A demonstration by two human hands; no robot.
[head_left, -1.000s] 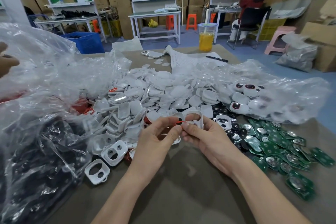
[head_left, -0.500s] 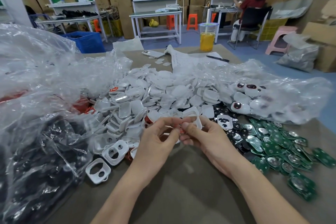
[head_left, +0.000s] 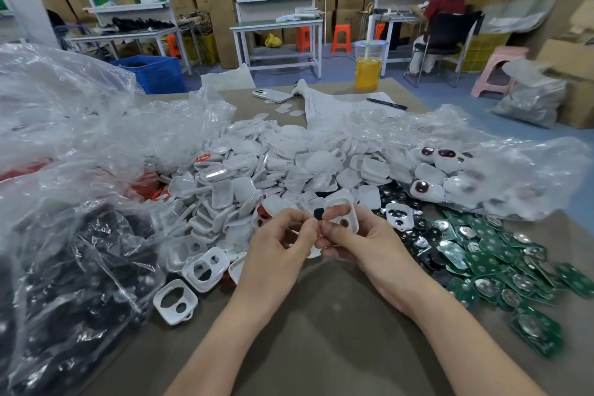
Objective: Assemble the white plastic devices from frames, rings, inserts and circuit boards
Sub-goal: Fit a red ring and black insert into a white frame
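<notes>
Brown tabletop (head_left: 321, 347) spreads under my forearms, and behind it stand workbenches, stacked cartons and a seated person (head_left: 446, 3) at the far right bench. Both my hands meet just above the table, in front of the heap of white shells (head_left: 289, 164). My right hand (head_left: 363, 241) grips a white frame (head_left: 348, 212), held tilted up on edge, with one fingertip showing at its larger opening and the small round opening clear beside it. My left hand (head_left: 276, 254) has its fingers curled, thumb and forefinger pinched tight against my right fingertips; a sliver of the red ring (head_left: 319, 235) shows in that pinch, too small to see how it sits against the frame. Two loose frames (head_left: 175, 300) lie on the table to my left, next to a clear bag of black parts (head_left: 80, 267). Green circuit boards (head_left: 501, 264) are scattered to my right, and past them finished devices (head_left: 427, 190) lie in another clear bag. A cup of orange drink (head_left: 368, 66), a phone (head_left: 271, 95) and a pen (head_left: 385, 103) sit at the table's far end.
</notes>
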